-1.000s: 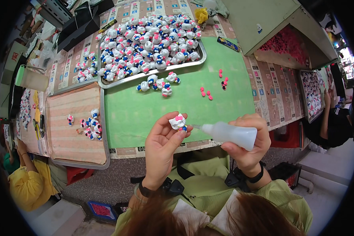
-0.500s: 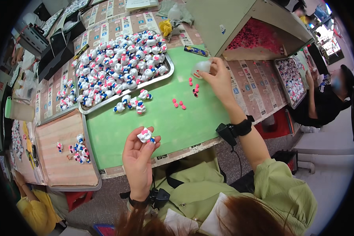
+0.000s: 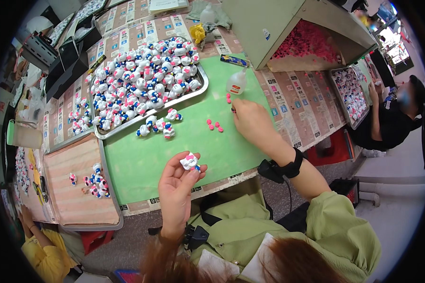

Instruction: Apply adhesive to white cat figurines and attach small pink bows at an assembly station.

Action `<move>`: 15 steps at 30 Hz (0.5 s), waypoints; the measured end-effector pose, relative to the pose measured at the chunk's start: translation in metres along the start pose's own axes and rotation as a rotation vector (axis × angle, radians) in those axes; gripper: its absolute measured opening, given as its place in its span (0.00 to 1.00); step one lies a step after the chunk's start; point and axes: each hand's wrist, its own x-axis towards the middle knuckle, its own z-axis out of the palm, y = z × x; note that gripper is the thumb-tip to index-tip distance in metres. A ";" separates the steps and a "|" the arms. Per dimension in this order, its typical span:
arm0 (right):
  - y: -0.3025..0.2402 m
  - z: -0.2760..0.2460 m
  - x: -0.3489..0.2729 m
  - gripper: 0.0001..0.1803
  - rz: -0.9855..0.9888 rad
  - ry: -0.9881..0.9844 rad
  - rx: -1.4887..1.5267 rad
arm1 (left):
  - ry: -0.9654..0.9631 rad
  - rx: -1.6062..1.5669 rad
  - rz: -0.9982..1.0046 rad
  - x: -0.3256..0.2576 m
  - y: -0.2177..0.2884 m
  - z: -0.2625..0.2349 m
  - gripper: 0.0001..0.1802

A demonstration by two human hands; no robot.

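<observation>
My left hand (image 3: 174,186) pinches a white figurine (image 3: 189,162) with a pink bow between thumb and fingers, over the near part of the green mat (image 3: 141,165). Further right, small pink pieces (image 3: 209,122) lie loose. Next, a squeeze bottle (image 3: 236,84) stands upright; just nearer me, my right hand (image 3: 251,120) reaches low, and I cannot tell whether its fingertips have closed on anything.
</observation>
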 end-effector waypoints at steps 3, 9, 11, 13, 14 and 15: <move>-0.001 -0.004 0.003 0.06 0.045 -0.077 -0.057 | 0.001 -0.014 -0.030 -0.001 -0.001 -0.001 0.20; -0.043 -0.056 -0.022 0.08 -0.194 -0.117 0.719 | -0.071 0.019 -0.093 -0.001 -0.005 -0.002 0.22; -0.056 -0.058 -0.034 0.08 -0.335 -0.054 0.665 | -0.111 0.044 -0.096 -0.001 -0.003 0.000 0.23; -0.064 -0.056 -0.042 0.09 -0.445 0.029 0.575 | -0.132 0.060 -0.094 -0.003 -0.001 0.003 0.24; -0.065 -0.055 -0.043 0.10 -0.469 0.037 0.563 | -0.139 0.069 -0.094 -0.004 -0.001 0.003 0.24; -0.066 -0.053 -0.043 0.11 -0.496 0.046 0.549 | -0.146 0.075 -0.091 -0.005 -0.001 0.003 0.24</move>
